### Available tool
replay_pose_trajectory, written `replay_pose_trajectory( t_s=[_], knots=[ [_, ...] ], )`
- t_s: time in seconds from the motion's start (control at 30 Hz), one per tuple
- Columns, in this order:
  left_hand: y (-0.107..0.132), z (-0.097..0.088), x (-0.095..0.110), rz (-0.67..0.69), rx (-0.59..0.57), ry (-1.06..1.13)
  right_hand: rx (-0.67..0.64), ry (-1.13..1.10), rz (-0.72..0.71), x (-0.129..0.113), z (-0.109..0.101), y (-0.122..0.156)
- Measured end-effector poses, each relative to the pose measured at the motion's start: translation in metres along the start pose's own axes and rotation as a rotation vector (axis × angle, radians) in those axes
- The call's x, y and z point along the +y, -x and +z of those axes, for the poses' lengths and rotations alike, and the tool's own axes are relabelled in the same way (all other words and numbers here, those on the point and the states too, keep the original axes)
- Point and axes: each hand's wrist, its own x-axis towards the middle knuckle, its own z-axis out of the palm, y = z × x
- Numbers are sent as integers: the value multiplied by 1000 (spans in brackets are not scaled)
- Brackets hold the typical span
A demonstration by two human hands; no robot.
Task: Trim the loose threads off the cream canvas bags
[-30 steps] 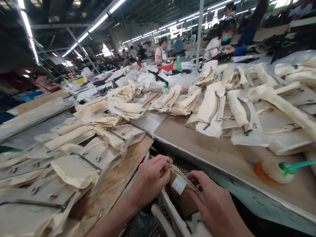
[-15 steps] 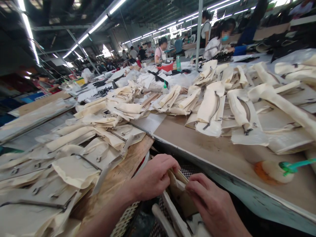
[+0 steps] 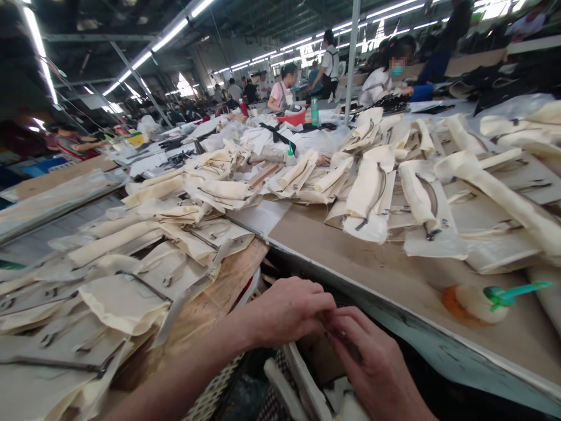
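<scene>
The left hand (image 3: pixel 298 310) has come close beside the right hand (image 3: pixel 372 351), so the work seems gathered at one spot. Both hands' fingers are narrow, apparently pinching the tan piece (image 3: pixel 319 355), which shows dimly below them.

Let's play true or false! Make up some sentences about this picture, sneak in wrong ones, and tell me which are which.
1. The left hand is close to the right hand. True.
2. The orange-bottomed bottle is in the right hand. False: it rests on the brown surface.
3. The basin in the background is red. True.
4. The cream pieces are all in one neat stack. False: they lie spread about.
</scene>
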Motion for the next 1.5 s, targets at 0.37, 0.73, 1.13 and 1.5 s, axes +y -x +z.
replay_pose_trajectory(
  t_s=[0.37,0.73,1.13,1.5],
  knots=[
    [3,12,-9,118,119,-1,43,26,127,8,1,9],
    [-4,22,-6,69,211,-58,88,199,-7,14,1,10],
    [-2,26,-2,-39,272,97,48,127,81,11,3,15],
    [9,30,0,27,307,330,35,21,-3,-8,-7,11]
  ],
)
